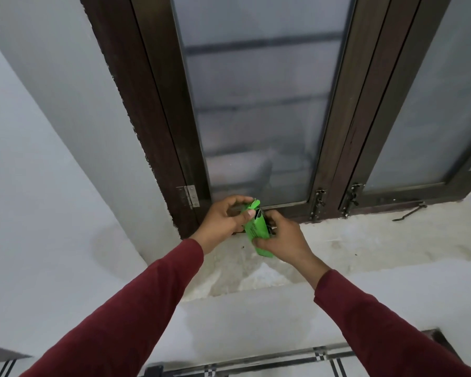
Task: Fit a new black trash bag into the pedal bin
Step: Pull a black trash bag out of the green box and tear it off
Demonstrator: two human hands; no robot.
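A small green box (257, 230) of trash bags stands tilted, top leaning toward 11 o'clock; its green top flap is open; dark contents show at its upper right side.

I am seeing a dim, cool grey picture. Soft daylight is coming through the frosted window panes (259, 104) from twelve o'clock, casting no hard shadows and no glare. The dark window frame (158, 110) is bowing outward toward ten and two o'clock from wide-angle distortion. Fine detail is looking soft and slightly smeared throughout.
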